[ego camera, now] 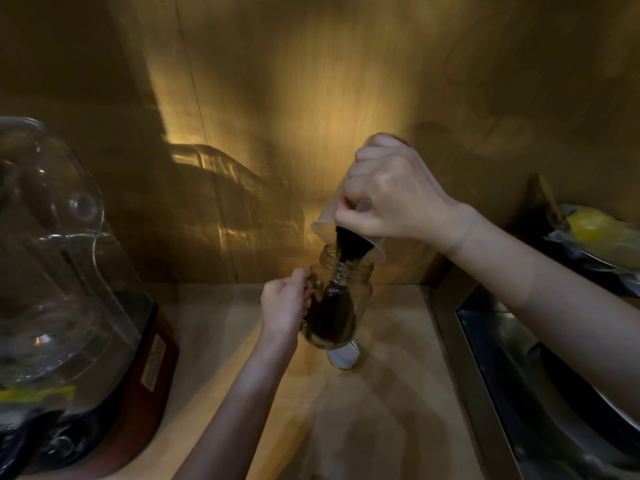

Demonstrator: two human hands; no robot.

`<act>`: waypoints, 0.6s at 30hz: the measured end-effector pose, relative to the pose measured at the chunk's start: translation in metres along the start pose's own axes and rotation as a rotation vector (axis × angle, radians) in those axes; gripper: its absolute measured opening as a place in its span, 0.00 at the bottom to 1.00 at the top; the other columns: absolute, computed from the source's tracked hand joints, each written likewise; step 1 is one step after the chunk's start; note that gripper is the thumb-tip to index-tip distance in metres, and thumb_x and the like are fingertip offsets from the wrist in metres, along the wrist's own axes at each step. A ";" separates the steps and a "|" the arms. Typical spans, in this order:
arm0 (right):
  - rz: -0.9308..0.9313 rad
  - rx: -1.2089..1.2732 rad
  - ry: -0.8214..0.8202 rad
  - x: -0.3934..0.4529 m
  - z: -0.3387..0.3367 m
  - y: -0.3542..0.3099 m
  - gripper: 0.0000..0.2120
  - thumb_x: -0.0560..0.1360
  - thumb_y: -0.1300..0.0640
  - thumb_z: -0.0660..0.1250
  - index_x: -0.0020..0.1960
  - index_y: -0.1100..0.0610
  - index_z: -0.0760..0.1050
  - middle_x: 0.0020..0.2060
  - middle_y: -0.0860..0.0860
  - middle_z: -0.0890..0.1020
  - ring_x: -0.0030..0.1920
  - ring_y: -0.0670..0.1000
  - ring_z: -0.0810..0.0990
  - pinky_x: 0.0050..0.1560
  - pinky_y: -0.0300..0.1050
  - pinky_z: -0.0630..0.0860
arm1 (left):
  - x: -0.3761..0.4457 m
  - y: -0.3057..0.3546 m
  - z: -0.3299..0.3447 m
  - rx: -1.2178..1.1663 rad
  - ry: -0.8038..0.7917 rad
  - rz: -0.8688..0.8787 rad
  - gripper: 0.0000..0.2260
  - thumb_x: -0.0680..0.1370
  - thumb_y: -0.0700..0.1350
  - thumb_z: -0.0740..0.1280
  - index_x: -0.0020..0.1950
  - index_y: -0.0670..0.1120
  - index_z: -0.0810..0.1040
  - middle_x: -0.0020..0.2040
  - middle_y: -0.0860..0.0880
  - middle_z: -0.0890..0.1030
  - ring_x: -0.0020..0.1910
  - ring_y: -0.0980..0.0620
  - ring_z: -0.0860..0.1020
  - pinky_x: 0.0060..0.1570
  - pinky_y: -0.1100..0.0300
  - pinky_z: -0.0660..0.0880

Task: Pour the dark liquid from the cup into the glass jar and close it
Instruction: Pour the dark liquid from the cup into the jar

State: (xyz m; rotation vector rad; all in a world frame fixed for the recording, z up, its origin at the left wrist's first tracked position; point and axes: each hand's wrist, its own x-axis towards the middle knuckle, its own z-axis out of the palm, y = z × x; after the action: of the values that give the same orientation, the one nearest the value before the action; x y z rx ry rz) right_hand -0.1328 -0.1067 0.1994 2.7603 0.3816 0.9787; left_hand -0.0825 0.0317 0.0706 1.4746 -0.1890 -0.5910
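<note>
A clear glass jar (360,292) stands upright on the wooden counter, partly filled with dark liquid. My left hand (282,303) grips the jar's left side. My right hand (391,199) holds a translucent plastic cup (327,216) tipped steeply, mouth down over the jar's opening. Dark liquid (349,245) runs from the cup's rim into the jar. The jar's lid (343,356) lies flat on the counter just in front of the jar, white inside facing up.
A large blender (69,271) with a clear pitcher and red base stands at the left. A metal sink (540,382) lies to the right, with a wrapped yellow item (595,230) behind it. A wooden wall (311,98) closes the back.
</note>
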 end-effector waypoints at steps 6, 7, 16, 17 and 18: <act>-0.012 -0.011 -0.001 0.000 0.001 -0.001 0.14 0.70 0.62 0.65 0.26 0.63 0.77 0.20 0.57 0.78 0.26 0.56 0.74 0.37 0.53 0.75 | 0.002 0.000 -0.001 -0.003 -0.001 -0.008 0.20 0.73 0.45 0.62 0.21 0.48 0.66 0.17 0.55 0.65 0.20 0.57 0.62 0.29 0.60 0.61; -0.015 -0.011 -0.005 0.001 0.001 -0.001 0.14 0.70 0.62 0.65 0.26 0.63 0.77 0.20 0.57 0.78 0.26 0.56 0.74 0.37 0.53 0.75 | 0.002 0.000 -0.001 -0.006 -0.004 -0.007 0.20 0.73 0.45 0.62 0.21 0.48 0.66 0.17 0.55 0.65 0.20 0.57 0.63 0.29 0.60 0.61; -0.068 -0.008 0.022 0.001 -0.002 -0.001 0.14 0.69 0.63 0.66 0.25 0.62 0.77 0.19 0.56 0.76 0.25 0.55 0.73 0.33 0.51 0.73 | 0.001 0.001 -0.001 -0.028 -0.020 -0.003 0.19 0.74 0.45 0.62 0.22 0.48 0.66 0.17 0.55 0.65 0.20 0.59 0.63 0.29 0.61 0.62; -0.073 -0.013 0.031 0.001 -0.002 0.000 0.14 0.69 0.63 0.66 0.24 0.62 0.76 0.18 0.56 0.76 0.25 0.55 0.72 0.32 0.50 0.72 | 0.001 0.001 -0.002 -0.029 -0.024 -0.002 0.19 0.74 0.45 0.62 0.22 0.48 0.66 0.17 0.55 0.65 0.20 0.59 0.63 0.28 0.61 0.62; -0.078 -0.017 0.037 0.001 -0.002 0.000 0.14 0.69 0.63 0.66 0.24 0.62 0.76 0.18 0.56 0.75 0.25 0.55 0.72 0.32 0.49 0.71 | 0.001 0.001 -0.002 -0.029 -0.030 -0.001 0.19 0.74 0.45 0.62 0.22 0.48 0.66 0.17 0.55 0.65 0.19 0.59 0.63 0.28 0.62 0.62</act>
State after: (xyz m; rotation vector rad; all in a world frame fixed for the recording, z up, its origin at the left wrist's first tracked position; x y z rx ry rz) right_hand -0.1330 -0.1060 0.2017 2.6942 0.4802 1.0102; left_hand -0.0803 0.0326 0.0711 1.4385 -0.2021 -0.6144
